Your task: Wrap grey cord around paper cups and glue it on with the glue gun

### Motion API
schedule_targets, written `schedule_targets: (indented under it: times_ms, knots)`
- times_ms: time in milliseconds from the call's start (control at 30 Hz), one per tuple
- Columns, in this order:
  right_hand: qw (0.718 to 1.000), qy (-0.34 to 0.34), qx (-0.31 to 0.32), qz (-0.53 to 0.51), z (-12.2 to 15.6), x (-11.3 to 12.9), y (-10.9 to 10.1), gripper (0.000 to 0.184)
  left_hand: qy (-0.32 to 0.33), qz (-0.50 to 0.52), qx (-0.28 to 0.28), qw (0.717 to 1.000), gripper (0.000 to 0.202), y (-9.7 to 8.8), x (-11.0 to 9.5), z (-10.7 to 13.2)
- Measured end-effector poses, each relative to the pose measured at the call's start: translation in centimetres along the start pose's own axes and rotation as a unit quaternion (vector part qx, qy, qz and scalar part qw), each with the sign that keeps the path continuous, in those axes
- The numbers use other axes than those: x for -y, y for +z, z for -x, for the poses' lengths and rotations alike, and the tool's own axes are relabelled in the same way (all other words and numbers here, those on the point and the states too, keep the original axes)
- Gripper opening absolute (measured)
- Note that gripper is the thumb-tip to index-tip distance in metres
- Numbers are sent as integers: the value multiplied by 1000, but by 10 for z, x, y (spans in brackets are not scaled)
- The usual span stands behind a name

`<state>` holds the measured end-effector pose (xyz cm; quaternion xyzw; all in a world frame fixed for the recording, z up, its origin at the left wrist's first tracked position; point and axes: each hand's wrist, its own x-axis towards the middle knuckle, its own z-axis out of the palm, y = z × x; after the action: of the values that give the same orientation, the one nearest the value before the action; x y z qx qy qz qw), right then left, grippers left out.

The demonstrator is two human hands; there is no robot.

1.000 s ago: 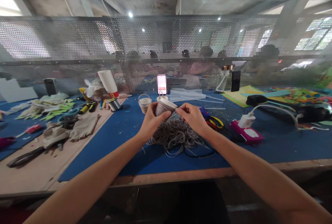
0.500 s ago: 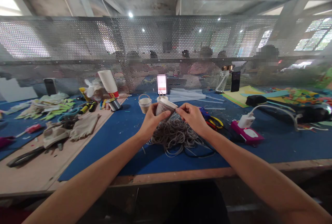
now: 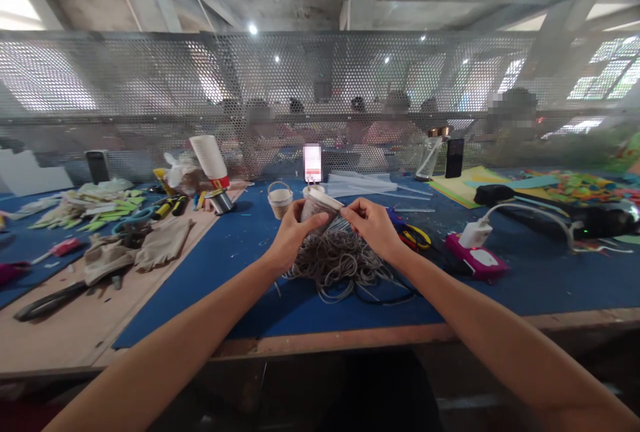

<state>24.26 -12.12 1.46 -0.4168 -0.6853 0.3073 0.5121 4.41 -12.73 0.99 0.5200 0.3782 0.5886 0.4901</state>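
Head view: gray-sided cup [image 3: 311, 208] held tilted

The left hand [image 3: 291, 232] clamps the cup above a gray cord heap [image 3: 340, 262], behind the middle of the front edge of the worktop [image 3: 200, 292]. The right hand [image 3: 371, 224] has its fingertips together at the cup's rim; whether they pinch cord is hard to tell. A small basket [image 3: 281, 205] stands nearer the back edge.

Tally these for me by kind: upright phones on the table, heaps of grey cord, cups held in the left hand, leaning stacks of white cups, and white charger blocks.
Upright phones: 3 (left phone, middle phone, right phone)
Grey cord heap: 1
Cup in the left hand: 1
Leaning white cup stack: 1
White charger block: 1
Total: 7
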Motion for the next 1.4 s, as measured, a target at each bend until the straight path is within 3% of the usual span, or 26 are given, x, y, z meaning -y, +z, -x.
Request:
schedule_targets:
  times_ms: [900,1167,1400]
  knots:
    - [999,24,20,-25,0,0,2,31,-72,63,58,994,54,-2,-1,0]
    - [999,22,19,-35,2,2,2,32,-22,-39,99,994,56,-4,1,0]
    - [999,13,20,-30,2,2,3,34,15,-83,44,996,63,-5,6,-3]
